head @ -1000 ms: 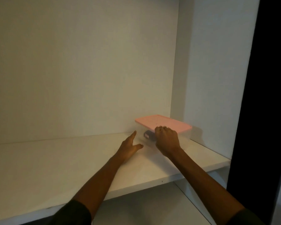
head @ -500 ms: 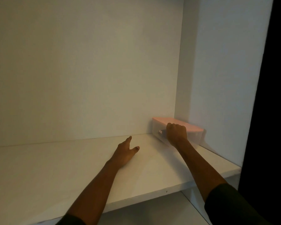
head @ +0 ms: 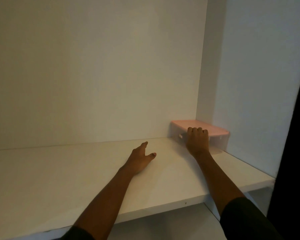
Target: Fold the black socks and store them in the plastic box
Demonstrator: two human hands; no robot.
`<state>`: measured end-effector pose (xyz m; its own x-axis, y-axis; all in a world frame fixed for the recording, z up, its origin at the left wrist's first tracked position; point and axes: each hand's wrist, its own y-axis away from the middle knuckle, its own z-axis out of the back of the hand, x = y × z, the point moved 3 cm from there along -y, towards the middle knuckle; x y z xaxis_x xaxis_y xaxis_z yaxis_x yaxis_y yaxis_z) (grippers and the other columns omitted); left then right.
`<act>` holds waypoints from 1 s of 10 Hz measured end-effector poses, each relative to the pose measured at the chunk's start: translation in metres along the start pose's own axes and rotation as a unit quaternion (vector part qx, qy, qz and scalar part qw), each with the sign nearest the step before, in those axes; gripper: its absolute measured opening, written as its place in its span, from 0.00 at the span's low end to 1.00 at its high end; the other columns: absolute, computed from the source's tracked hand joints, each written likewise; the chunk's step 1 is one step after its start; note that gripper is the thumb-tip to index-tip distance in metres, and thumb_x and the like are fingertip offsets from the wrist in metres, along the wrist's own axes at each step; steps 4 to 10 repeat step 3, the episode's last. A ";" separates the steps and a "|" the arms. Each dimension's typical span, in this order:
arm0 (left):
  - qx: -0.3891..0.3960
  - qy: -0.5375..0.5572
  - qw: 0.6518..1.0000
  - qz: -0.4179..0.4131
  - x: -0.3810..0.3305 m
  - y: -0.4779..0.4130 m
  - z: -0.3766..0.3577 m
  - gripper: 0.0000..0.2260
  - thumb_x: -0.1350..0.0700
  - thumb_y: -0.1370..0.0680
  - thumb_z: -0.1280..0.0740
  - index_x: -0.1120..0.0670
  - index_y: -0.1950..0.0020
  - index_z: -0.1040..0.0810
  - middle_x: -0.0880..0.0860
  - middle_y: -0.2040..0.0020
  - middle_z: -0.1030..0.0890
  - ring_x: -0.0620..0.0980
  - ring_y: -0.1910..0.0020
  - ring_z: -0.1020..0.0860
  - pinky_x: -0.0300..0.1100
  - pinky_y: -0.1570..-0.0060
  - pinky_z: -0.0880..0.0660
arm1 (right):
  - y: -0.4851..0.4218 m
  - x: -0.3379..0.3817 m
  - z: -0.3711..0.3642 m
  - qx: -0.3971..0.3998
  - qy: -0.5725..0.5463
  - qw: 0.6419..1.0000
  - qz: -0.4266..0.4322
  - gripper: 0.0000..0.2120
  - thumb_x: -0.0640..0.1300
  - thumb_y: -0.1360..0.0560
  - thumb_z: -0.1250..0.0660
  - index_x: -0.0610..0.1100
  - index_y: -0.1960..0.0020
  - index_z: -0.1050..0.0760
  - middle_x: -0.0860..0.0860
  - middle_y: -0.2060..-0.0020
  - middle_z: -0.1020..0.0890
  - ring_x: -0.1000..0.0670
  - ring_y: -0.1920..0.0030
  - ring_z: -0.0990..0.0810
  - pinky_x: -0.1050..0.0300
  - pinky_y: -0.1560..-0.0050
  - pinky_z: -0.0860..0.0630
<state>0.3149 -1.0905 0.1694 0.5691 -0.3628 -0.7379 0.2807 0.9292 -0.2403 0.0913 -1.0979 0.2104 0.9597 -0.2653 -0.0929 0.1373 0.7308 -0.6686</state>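
At the right of the frame, the plastic box [head: 218, 144] is sitting in the back corner of the white shelf [head: 76, 170], its pink lid [head: 197, 126] closed; the right hand [head: 197, 142] is pressing against its near wall, fingers curled over the lid's edge, covering much of that side; whether it is gripping cannot be told. Near the centre, the left hand [head: 139, 161] is resting flat and open on the shelf, holding nothing; dark sleeves [head: 246, 220] are showing along the bottom edge; the box's contents are not clearly showing.
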 end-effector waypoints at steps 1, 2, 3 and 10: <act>0.003 -0.011 1.000 0.004 0.002 -0.002 -0.002 0.29 0.48 0.22 0.36 0.52 0.24 0.41 0.54 0.27 0.33 0.52 0.29 0.34 0.40 0.34 0.38 | 0.001 0.000 -0.004 -0.006 -0.002 1.000 -0.010 0.12 0.40 0.25 0.40 0.36 0.45 0.25 0.39 0.51 0.19 0.39 0.50 0.23 0.49 0.47 0.31; 0.005 -0.021 1.000 0.011 0.003 0.001 -0.001 0.29 0.48 0.22 0.37 0.53 0.24 0.41 0.54 0.27 0.33 0.52 0.28 0.35 0.41 0.34 0.38 | 0.002 0.001 -0.002 -0.016 -0.027 0.999 -0.025 0.12 0.38 0.28 0.38 0.34 0.46 0.24 0.37 0.50 0.19 0.37 0.47 0.24 0.46 0.43 0.32; -0.012 -0.024 1.000 0.012 0.004 0.003 0.001 0.29 0.48 0.22 0.37 0.53 0.24 0.42 0.54 0.26 0.35 0.52 0.27 0.36 0.43 0.32 0.38 | 0.001 0.001 -0.013 -0.020 -0.061 0.998 -0.030 0.15 0.39 0.28 0.34 0.34 0.44 0.25 0.36 0.42 0.21 0.34 0.41 0.26 0.40 0.39 0.32; -0.012 -0.024 1.000 0.012 0.004 0.003 0.001 0.29 0.48 0.22 0.37 0.53 0.24 0.42 0.54 0.26 0.35 0.52 0.27 0.36 0.43 0.32 0.38 | 0.001 0.001 -0.013 -0.020 -0.061 0.998 -0.030 0.15 0.39 0.28 0.34 0.34 0.44 0.25 0.36 0.42 0.21 0.34 0.41 0.26 0.40 0.39 0.32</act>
